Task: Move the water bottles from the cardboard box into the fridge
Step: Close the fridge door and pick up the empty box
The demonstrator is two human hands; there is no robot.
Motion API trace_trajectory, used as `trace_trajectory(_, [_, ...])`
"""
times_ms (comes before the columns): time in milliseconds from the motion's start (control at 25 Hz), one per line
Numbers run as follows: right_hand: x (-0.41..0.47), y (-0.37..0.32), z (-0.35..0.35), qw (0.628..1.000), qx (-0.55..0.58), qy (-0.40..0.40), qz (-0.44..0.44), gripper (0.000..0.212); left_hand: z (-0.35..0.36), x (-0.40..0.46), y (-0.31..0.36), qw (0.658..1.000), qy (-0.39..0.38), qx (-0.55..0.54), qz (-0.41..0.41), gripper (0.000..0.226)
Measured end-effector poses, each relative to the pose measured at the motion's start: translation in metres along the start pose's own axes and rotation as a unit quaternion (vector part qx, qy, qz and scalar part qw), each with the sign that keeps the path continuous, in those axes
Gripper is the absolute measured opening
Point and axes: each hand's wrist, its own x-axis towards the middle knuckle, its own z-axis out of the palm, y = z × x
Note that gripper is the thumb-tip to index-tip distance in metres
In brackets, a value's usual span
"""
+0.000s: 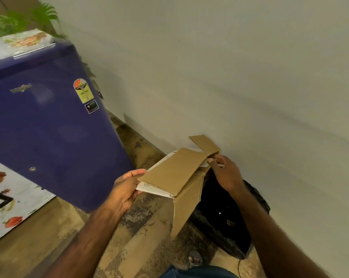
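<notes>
1. We see the cardboard box [181, 189] on the floor [145, 215] against the wall [230, 77], at about 3 o'clock from the blue fridge [49, 121], whose door looks closed.
2. Our left hand [125, 189] grips the near edge of 1 top flap [169, 173], thumb on top and fingers curled beneath; the right hand [225, 171] pinches a second flap [205, 145] at 12 o'clock of the box.
3. The water bottles are hidden under the flaps, so we cannot tell their count or size.
4. We judge the flaps light and stiff but prone to spring back, so they need folding fully outward.
5. Filled bottles will likely be heavy for their size, smooth and perhaps slippery; thin plastic may dent under a hard squeeze.
6. We would take each round the mid-body or just under the cap.
7. A black bag [225, 213] sits at 3 o'clock, touching the box.
</notes>
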Motion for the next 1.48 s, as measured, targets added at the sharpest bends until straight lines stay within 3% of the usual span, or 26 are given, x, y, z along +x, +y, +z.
trace_trajectory(160, [-0.029, -0.010, -0.044, 0.992, -0.001, -0.072, -0.105, 0.063, 0.057, 0.000, -0.008, 0.997, 0.006, 0.077, 0.024, 0.007])
trace_trajectory(280, [-0.049, -0.016, -0.066, 0.971, -0.064, -0.172, -0.155, 0.070, 0.096, 0.000, -0.017, 0.992, 0.010, 0.125, 0.033, 0.014])
trace_trajectory(440, [-0.066, -0.016, -0.082, 0.935, -0.150, -0.257, -0.192, 0.095, 0.147, 0.001, -0.024, 0.989, -0.022, 0.146, 0.014, 0.015])
trace_trajectory(560, [-0.069, 0.004, -0.085, 0.930, -0.218, -0.212, -0.206, 0.094, 0.177, 0.002, -0.028, 0.986, -0.062, 0.154, -0.008, 0.008])
trace_trajectory(680, [-0.069, 0.020, -0.093, 0.948, -0.216, -0.103, -0.208, 0.055, 0.199, 0.002, -0.032, 0.982, -0.099, 0.158, -0.026, 0.015])
trace_trajectory(760, [-0.067, 0.024, -0.105, 0.957, -0.203, -0.063, -0.199, 0.044, 0.212, 0.000, -0.035, 0.980, -0.122, 0.151, -0.042, 0.021])
trace_trajectory(1120, [-0.039, 0.057, -0.143, 0.976, -0.163, -0.098, -0.108, 0.040, 0.243, -0.006, -0.043, 0.967, -0.169, 0.177, -0.063, 0.029])
trace_trajectory(1480, [-0.004, 0.107, -0.124, 0.986, -0.124, -0.103, -0.052, 0.041, 0.251, 0.016, -0.071, 0.950, -0.198, 0.232, -0.062, 0.038])
